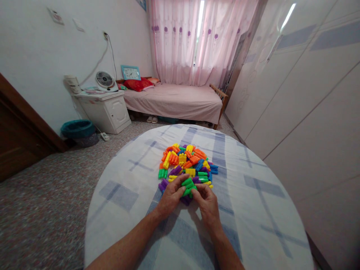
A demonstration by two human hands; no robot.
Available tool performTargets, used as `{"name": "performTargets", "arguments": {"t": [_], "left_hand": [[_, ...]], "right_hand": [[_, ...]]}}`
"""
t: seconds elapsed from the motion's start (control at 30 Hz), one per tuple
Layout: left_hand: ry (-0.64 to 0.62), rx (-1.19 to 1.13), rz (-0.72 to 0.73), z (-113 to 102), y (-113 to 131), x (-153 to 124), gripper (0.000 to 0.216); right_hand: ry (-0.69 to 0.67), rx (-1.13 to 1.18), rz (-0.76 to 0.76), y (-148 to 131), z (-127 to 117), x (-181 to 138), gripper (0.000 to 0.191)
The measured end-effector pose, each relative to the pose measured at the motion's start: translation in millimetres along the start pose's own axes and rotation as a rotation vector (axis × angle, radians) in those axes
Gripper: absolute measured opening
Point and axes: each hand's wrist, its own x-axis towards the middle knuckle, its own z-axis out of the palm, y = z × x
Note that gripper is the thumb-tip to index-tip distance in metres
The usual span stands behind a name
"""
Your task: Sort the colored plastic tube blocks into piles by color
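Note:
Both of my hands meet over the near edge of a heap of coloured plastic building blocks point(182, 159). My left hand point(173, 195) is closed on the left side of a green building block point(189, 186), thumb and fingers pinching it. From the other side my right hand point(206, 202) grips the same green piece, near its lower right. Whether it is one block or two joined together I cannot tell. A purple block point(185, 200) shows just below the green one, partly hidden by my fingers. More purple pieces point(163, 185) lie beside my left hand.
The heap sits on a round table with a checked white and blue cloth point(120, 228). Beyond are a bed point(180, 98), a white cabinet point(112, 112) with a fan point(105, 79), and a bin point(80, 131). A wardrobe point(309, 112) stands at right.

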Motion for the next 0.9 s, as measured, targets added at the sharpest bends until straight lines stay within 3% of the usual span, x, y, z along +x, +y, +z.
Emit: {"name": "performTargets", "arguments": {"t": [0.23, 0.67, 0.8, 0.9], "left_hand": [[0.009, 0.036, 0.023, -0.6, 0.1, 1.2, 0.042], [-0.010, 0.281, 0.125, -1.3, 9.6, -3.4, 0.034], [-0.024, 0.160, 0.074, 1.9, 10.6, -1.5, 0.037], [0.063, -0.001, 0.055, -1.0, 14.7, 6.1, 0.043]], "right_hand": [[0.081, 0.065, 0.135, -2.8, 3.1, -3.2, 0.030], [-0.021, 0.181, 0.231, -2.8, 4.4, -5.4, 0.033], [-0.023, 0.219, 0.229, -6.5, 8.0, -5.2, 0.034], [0.040, 0.276, 0.217, -6.2, 8.8, -3.7, 0.034]]}}
